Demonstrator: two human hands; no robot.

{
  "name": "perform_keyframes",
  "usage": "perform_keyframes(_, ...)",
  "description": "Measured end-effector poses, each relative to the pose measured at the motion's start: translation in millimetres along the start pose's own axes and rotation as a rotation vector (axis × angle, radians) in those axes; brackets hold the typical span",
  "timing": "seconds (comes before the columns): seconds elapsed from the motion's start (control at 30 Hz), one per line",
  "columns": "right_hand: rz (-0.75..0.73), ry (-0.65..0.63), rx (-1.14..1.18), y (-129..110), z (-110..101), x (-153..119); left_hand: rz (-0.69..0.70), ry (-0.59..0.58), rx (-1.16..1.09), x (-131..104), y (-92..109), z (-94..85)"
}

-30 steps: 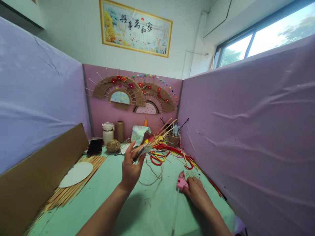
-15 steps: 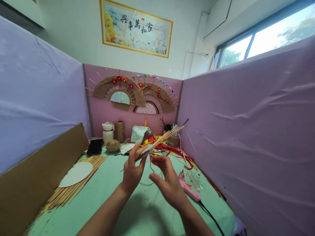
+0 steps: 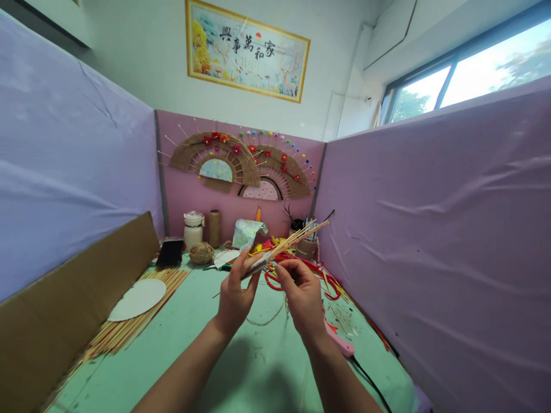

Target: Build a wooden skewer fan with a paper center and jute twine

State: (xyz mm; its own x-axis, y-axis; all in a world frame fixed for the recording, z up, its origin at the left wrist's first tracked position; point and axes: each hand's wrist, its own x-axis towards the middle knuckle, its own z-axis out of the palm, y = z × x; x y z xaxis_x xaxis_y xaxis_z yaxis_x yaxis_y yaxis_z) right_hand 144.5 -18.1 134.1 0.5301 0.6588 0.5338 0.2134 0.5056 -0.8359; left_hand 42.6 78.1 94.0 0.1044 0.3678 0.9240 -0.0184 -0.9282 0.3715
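My left hand (image 3: 236, 293) is closed around the lower end of a bundle of thin bamboo sticks (image 3: 299, 236). The sticks fan slightly and point up to the right. Pale material shows around their base, partly hidden by the fingers. Just right of the bundle, my right hand (image 3: 305, 295) pinches thumb against forefinger on a thin piece of twine (image 3: 266, 323), which hangs in a loop over the table. The exact pinch point is too small to make out clearly.
A pink glue gun (image 3: 341, 343) lies right of my right hand, its cord trailing forward. More sticks (image 3: 114, 338) and a white oval card (image 3: 140, 299) lie left, beside a cardboard sheet (image 3: 73, 312). A twine ball (image 3: 201, 253), lidded jar (image 3: 193, 234) and red pieces stand behind.
My right hand has gone from spread fingers to a pinch by the bundle, drawing the twine to the right. The left hand keeps its hold. The view has shifted slightly.
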Motion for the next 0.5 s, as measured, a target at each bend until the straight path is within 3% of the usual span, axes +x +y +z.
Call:
perform_keyframes(0.2, -0.003, 0.004, 0.048, 8, -1, 12, 0.029, -0.013, -0.006, -2, -1, 1.4)
perform_keyframes(0.5, -0.005, 0.02, 0.077, 2, -1, 18, 0.061, -0.022, -0.011, -3, 0, 2.5)
